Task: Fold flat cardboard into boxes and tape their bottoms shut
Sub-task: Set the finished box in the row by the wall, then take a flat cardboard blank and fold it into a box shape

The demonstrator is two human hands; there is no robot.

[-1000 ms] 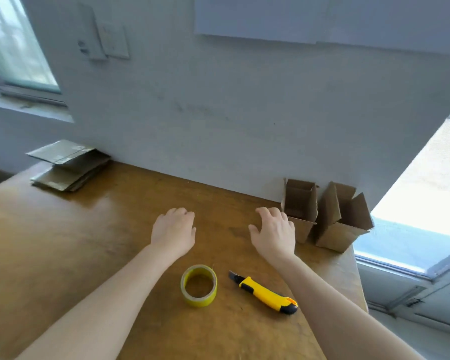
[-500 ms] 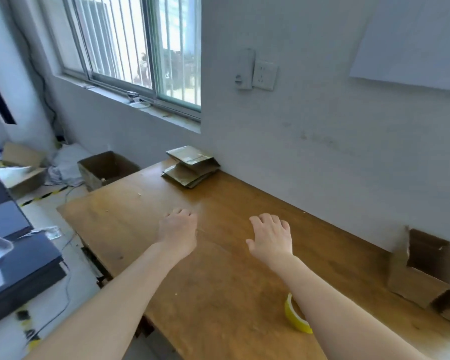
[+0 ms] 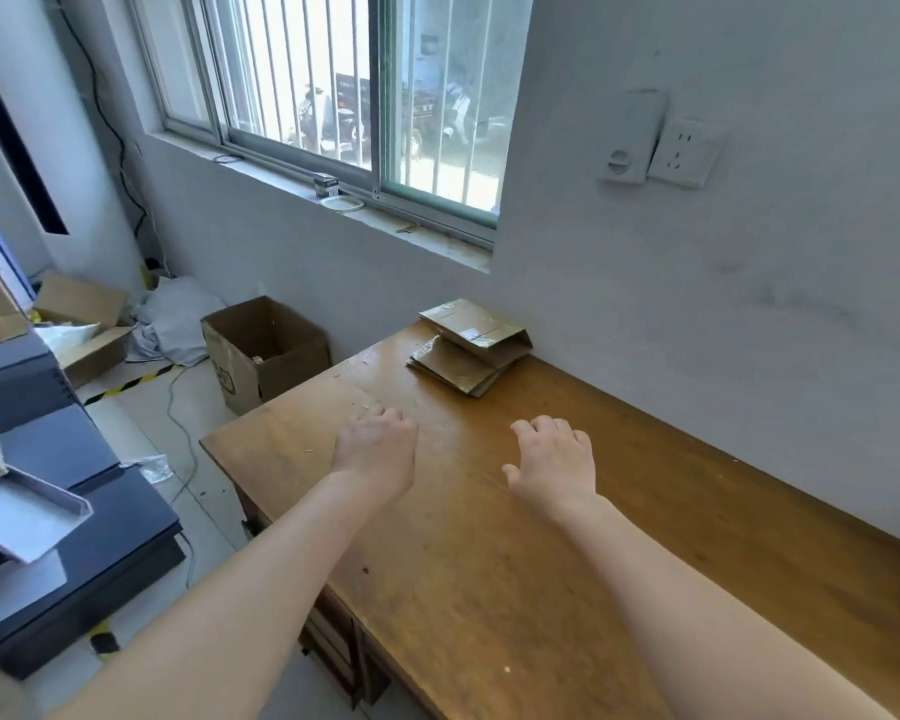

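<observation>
— Where is the flat cardboard [image 3: 467,350]?
— It sits in a pile at the far edge of the table [image 3: 489,563], near its left corner.
— And the hands?
— The left hand [image 3: 380,452] and right hand [image 3: 554,462] are over the table. Their fingers are loosely bent and hold nothing.

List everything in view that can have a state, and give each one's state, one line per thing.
Left hand: empty, fingers loosely curled, above the table.
Right hand: empty, fingers relaxed, above the table.
Flat cardboard stack: lying flat, no hand on it, at the table's far end by the wall.
Floor box: upright, top open, beside the table.
Wall socket: nothing plugged in.
</observation>
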